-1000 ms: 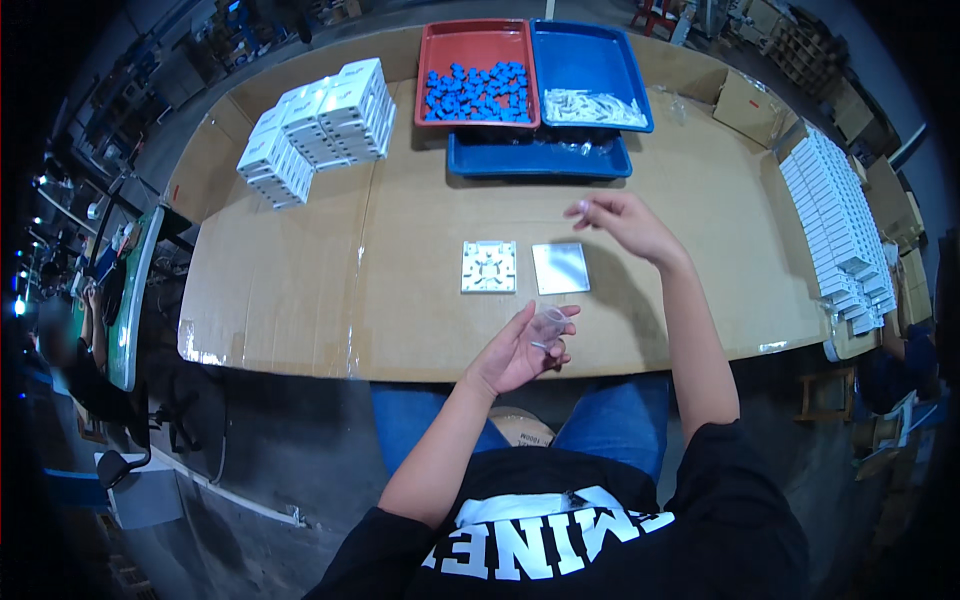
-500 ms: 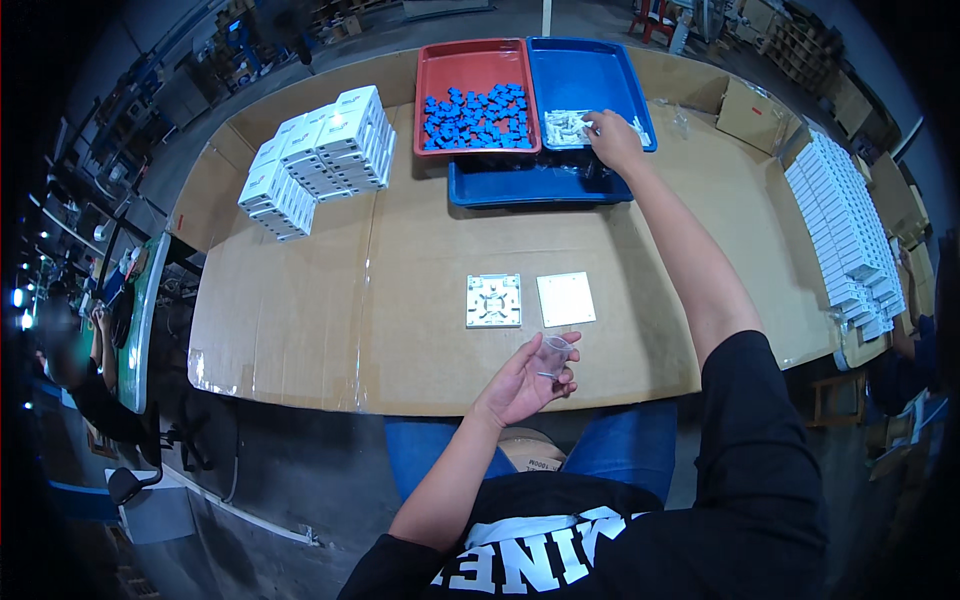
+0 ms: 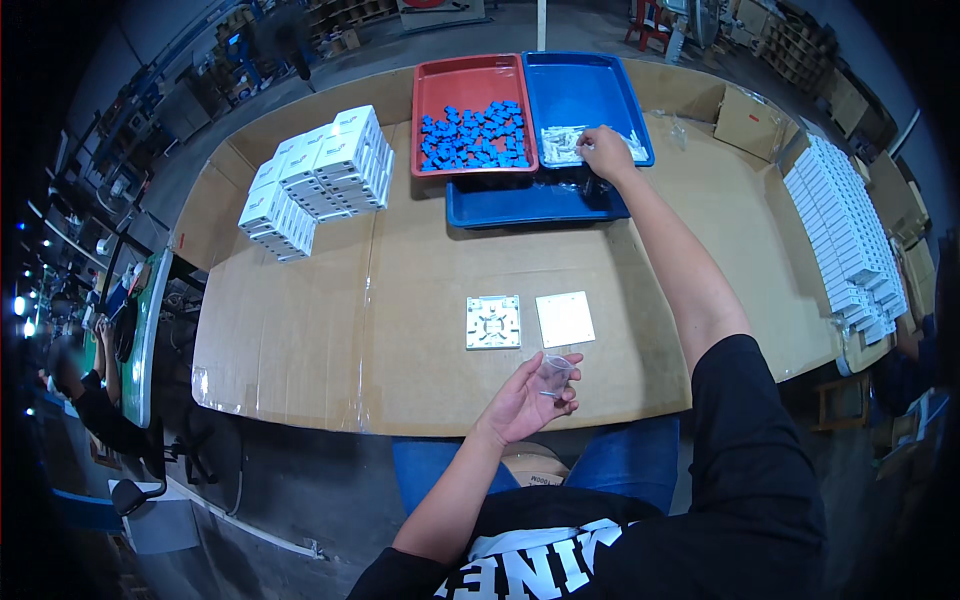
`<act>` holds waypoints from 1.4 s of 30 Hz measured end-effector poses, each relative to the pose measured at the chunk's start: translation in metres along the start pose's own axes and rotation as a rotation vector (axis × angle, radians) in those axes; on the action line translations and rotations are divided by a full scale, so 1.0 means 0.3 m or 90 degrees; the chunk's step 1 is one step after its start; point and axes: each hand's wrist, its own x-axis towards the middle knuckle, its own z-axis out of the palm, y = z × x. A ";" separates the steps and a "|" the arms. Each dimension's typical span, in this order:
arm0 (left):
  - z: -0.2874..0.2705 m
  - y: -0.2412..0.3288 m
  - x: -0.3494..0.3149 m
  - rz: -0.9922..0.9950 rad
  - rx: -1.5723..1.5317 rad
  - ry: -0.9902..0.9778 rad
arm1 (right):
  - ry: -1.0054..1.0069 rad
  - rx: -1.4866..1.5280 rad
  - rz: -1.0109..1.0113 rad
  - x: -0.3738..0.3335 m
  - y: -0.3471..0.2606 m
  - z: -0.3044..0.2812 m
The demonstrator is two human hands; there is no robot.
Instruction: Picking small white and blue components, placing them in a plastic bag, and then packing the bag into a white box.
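My left hand (image 3: 515, 405) is curled round a small clear plastic cup (image 3: 554, 376) near the table's front edge. Something small and pale shows low in the cup, too tiny to name. My right hand (image 3: 604, 155) reaches into the blue tray (image 3: 582, 85) at the back. Its fingers are drawn together over a heap of small white pieces (image 3: 562, 143); whatever they pinch is hidden. Just beyond the left hand lie a square white frame (image 3: 493, 322) with moulded inner parts and, to its right, a flat square white plate (image 3: 565, 318).
Beside the blue tray stands a red tray (image 3: 470, 80) of small blue parts. A second blue tray (image 3: 500, 207) sits in front, partly beneath them. Stacks of white boxes (image 3: 335, 155) rise at left; rows of white units (image 3: 845, 240) line the right. Cardboard walls (image 3: 290, 105) edge the table.
The whole scene sits slightly lower in the picture. My right hand stays at the white pieces, its fingers shifted a little. The left hand keeps its hold on the cup.
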 end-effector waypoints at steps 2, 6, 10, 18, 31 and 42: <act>-0.010 -0.007 0.007 -0.009 -0.024 -0.015 | 0.010 0.000 -0.007 0.011 0.018 -0.011; -0.023 -0.008 -0.002 0.005 -0.037 -0.017 | 0.104 0.433 0.068 0.011 -0.066 -0.080; -0.035 -0.014 -0.007 0.002 -0.033 -0.013 | 0.044 0.811 0.174 -0.095 -0.131 -0.217; -0.032 -0.010 0.003 0.034 0.001 -0.031 | -0.174 0.657 0.091 -0.786 -0.227 -0.299; -0.036 -0.028 -0.020 0.039 0.107 -0.011 | -0.302 0.498 0.098 -1.106 -0.385 -0.416; -0.034 -0.034 -0.035 0.025 0.167 -0.016 | -0.457 0.387 -0.164 -1.000 -0.461 -0.395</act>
